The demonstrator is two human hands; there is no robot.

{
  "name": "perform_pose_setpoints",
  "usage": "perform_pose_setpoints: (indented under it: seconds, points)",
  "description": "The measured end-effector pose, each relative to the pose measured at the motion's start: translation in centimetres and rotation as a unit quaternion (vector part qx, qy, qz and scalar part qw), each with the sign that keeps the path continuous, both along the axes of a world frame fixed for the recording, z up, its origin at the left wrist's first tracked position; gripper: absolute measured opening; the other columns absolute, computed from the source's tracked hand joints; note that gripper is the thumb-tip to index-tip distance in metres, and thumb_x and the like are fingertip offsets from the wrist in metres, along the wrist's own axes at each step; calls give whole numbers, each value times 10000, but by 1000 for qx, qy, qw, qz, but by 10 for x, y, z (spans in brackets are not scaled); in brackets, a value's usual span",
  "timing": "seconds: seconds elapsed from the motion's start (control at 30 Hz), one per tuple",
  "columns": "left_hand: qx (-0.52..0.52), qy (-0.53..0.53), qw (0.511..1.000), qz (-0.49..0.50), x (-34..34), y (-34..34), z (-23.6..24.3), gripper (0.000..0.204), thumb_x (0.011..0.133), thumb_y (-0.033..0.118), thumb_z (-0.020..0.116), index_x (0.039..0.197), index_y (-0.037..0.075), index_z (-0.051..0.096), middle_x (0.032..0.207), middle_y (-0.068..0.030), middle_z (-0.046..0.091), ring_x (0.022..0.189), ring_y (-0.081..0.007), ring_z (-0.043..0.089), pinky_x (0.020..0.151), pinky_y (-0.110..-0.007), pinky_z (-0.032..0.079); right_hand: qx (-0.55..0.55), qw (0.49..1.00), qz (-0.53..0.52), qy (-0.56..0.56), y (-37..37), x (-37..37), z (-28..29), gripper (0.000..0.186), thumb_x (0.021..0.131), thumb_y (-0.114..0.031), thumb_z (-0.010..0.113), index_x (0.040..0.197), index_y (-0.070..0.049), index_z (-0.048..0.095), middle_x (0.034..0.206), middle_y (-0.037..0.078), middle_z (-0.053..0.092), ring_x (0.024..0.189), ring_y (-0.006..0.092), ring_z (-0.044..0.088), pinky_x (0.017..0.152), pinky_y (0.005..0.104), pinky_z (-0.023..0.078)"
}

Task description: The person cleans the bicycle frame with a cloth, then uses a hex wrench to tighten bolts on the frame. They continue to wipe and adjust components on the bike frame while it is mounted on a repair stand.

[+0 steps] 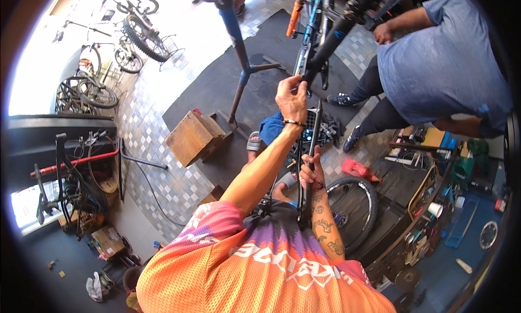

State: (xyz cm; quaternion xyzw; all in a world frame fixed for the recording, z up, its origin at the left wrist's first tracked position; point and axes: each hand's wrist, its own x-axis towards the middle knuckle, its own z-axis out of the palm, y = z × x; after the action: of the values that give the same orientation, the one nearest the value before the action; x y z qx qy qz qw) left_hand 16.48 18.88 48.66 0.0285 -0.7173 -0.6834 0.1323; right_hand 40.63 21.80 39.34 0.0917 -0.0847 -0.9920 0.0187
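Note:
My left hand (293, 102) reaches forward, fingers pinched together by the lower end of a thick black bicycle tube (332, 42). Whatever sits between those fingertips is too small to make out. Closer to my body, my right hand (312, 173) is wrapped round a slim black bicycle frame tube (316, 129) that runs up toward the left hand. Beyond both hands is a blue bicycle frame (311, 28) with an orange fork leg (295, 17) beside it. Below the left hand, a blue cloth (271, 129) lies by a crate of small parts (327, 131).
A blue repair stand (239, 52) stands ahead on a black mat (198, 90), with a wooden box (195, 138) nearby. A co-worker in a grey-blue shirt (439, 69) is at the right. A wheel (374, 204), a red bottle (359, 170) and a tool-covered bench (461, 226) are also right.

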Motion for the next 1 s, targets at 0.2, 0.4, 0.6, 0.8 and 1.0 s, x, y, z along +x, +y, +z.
perform_pose_setpoints:
  seconds: [0.2, 0.4, 0.6, 0.8, 1.0]
  points:
    - [57, -19, 998, 9, 4, 2, 2, 216, 871, 36, 792, 1082, 15, 748, 991, -86, 701, 800, -162, 703, 753, -306, 584, 33, 999, -5, -43, 4, 4, 3, 359, 1110, -235, 548, 1456, -310, 609, 1231, 97, 626, 568, 122, 549, 404, 239, 458]
    - [63, -18, 998, 11, 5, 2, 1, 227, 878, 38, 800, 1099, 5, 756, 1030, -81, 715, 819, -143, 719, 748, -275, 580, 24, 999, 34, -19, 7, 4, 9, 356, 1109, -257, 550, 1454, -325, 602, 1236, 74, 634, 566, 127, 554, 403, 240, 466]
    - [63, -8, 998, 5, 5, 2, 3, 218, 882, 23, 787, 1096, -4, 753, 1067, -92, 706, 804, -150, 722, 740, -282, 587, 35, 998, 20, -46, 12, 9, 3, 346, 1110, -253, 546, 1440, -330, 617, 1222, 64, 634, 558, 128, 553, 397, 244, 466]
    - [64, -7, 998, 6, 5, 1, 1, 237, 885, 20, 782, 1121, 16, 766, 1072, -85, 704, 807, -134, 717, 732, -271, 580, 35, 999, 17, -31, 12, 10, -5, 360, 1109, -235, 549, 1448, -335, 612, 1225, 77, 633, 559, 129, 548, 395, 245, 459]
    - [22, -7, 1000, 3, 5, 0, 7, 211, 882, 36, 765, 1089, -1, 750, 1026, -99, 704, 812, -164, 715, 757, -306, 585, 44, 997, 6, -56, 8, 11, -3, 356, 1106, -215, 557, 1446, -301, 616, 1228, 99, 632, 554, 118, 517, 402, 239, 441]
